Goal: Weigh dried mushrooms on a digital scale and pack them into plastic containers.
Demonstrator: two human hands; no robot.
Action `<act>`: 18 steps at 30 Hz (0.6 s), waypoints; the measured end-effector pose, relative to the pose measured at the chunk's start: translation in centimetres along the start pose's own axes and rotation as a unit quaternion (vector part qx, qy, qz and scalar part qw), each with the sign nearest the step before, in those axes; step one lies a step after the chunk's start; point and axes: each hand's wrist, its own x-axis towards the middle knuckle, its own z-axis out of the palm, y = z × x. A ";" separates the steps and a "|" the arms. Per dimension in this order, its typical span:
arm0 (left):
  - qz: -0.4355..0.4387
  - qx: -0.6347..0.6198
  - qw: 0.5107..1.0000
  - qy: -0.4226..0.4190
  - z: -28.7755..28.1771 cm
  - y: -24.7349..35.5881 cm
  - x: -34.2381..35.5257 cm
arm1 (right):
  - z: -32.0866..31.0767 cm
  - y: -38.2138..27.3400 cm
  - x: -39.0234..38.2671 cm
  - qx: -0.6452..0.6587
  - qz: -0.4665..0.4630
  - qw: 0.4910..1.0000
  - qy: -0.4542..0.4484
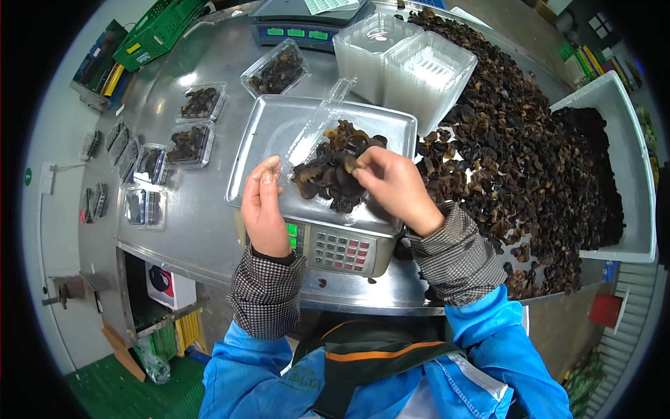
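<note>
A clear plastic clamshell sits on the steel pan of a digital scale. It is filled with dark, curled, mushroom-like pieces, probably black fungus, and its lid stands open at the back. My left hand is closed in a pinch on the clamshell's left edge. My right hand pinches a dark fungus piece at the right of the pile, its fingertips over the clamshell.
Filled clamshells stand at left, stacked empty ones behind the scale, beside another scale. Loose fungus covers the steel table's right side, next to a white bin. Green crates are at upper left.
</note>
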 end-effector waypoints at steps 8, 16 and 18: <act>-0.003 0.010 1.000 -0.006 -0.3 -0.3 -0.3 | -2.1 -0.4 -1.8 0.386 0.217 0.896 -0.033; 0.118 0.133 0.982 -0.067 1.5 -0.9 -2.0 | -7.9 1.7 -9.5 0.399 0.228 0.884 0.086; 0.174 0.176 0.965 -0.086 1.7 -0.8 -3.0 | -11.5 2.1 -15.0 0.381 0.285 0.857 0.196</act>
